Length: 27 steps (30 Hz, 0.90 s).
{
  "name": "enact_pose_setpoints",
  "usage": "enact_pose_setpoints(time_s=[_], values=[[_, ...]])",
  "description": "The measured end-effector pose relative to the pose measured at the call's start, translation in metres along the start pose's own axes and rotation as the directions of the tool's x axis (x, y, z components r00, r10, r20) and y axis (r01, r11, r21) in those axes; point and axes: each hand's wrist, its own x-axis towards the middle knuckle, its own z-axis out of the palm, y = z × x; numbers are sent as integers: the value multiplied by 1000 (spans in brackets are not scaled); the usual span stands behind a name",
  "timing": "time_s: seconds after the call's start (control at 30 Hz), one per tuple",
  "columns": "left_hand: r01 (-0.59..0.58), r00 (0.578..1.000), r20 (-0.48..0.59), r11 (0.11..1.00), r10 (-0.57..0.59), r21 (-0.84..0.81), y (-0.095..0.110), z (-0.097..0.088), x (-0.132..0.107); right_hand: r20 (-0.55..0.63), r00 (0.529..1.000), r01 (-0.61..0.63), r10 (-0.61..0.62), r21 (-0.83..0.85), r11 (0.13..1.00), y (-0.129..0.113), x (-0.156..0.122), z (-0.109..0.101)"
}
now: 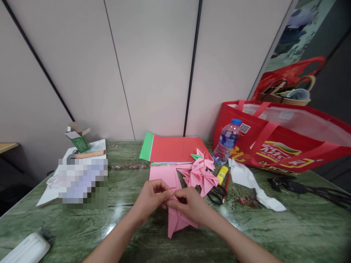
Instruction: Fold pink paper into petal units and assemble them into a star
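My left hand [155, 196] and my right hand [189, 204] meet near the table's middle, fingertips pinched together on a piece of folded pink paper [177, 223]. Its pointed lower part hangs out below my fingers; the spot where both hands grip it is hidden. Just beyond lie flat pink sheets [161, 177]. To the right of them is a cluster of folded pink paper pieces [201, 173] with sharp points, one bit of green showing among them. Behind, a red sheet [175, 148] lies over a green sheet [147, 148].
Right of the folded pieces are a yellow glue stick [222, 175], a red pencil [227, 182], black-handled scissors [217, 195], a water bottle [227, 142], white tissue [255, 184] and a large red bag [274, 146]. At left, a small green box [79, 142] stands on white board.
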Motion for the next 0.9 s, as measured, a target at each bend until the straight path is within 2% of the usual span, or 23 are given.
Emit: enact_pose_setpoints(time_s=[0.2,0.4,0.53,0.63,0.77,0.9], values=[[-18,1000,1,1000,18,15,-1,3,0,-11,1000,-1,1,30,1000,2,0,-1],[-41,987,-153,998,48,51,-3,-3,5,-38,999,9,-8,25,1000,5,3,0],[-31,969,-245,999,32,8,0,-4,6,-67,998,-2,4,20,1000,7,4,-2],[-22,981,-195,1000,23,6,0,-2,6,-110,993,-27,29,24,999,9,5,-2],[-32,997,-62,989,41,142,-6,2,4,-145,989,-24,28,32,999,11,7,-1],[-14,996,-82,991,25,133,-10,1,5,-128,992,-12,17,40,999,10,6,0]])
